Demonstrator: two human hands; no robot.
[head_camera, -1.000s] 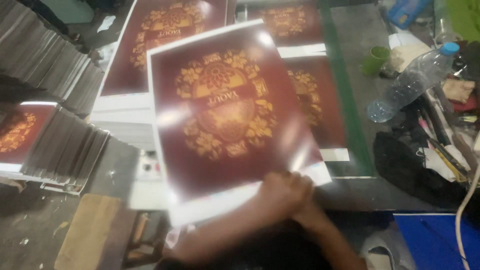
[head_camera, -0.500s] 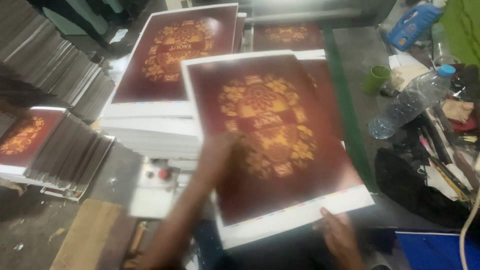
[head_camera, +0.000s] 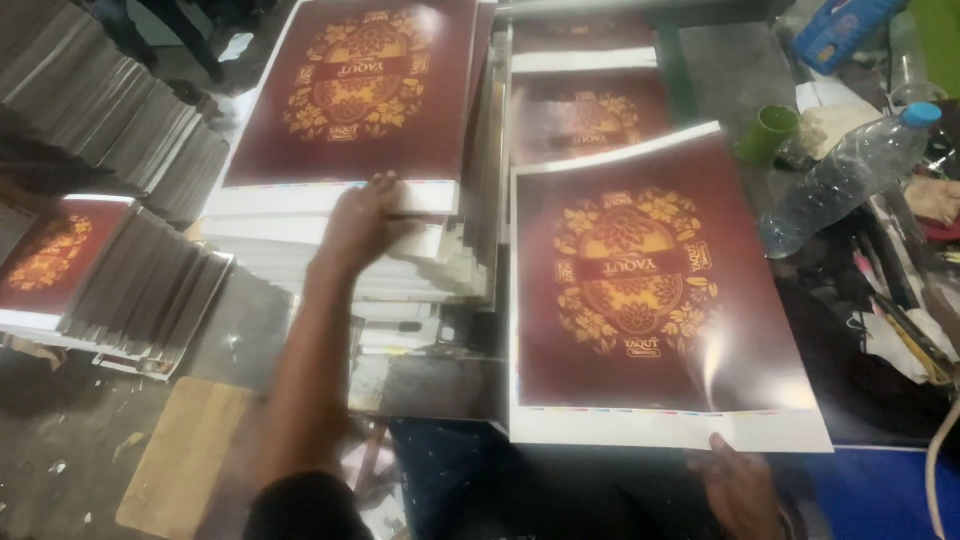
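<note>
Maroon printed sheet (head_camera: 640, 290) pinched at its white edge by right hand (head_camera: 740, 490); left hand (head_camera: 360, 225) spread flat on sheet stack (head_camera: 350, 210).

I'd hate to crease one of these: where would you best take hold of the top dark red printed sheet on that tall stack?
Probably by the white unprinted margin of the top sheet, coming from the near edge. That strip faces the person and overhangs the stack, so fingers can slip under. The left hand already rests there. The right hand holds another sheet by its white margin too.
</note>
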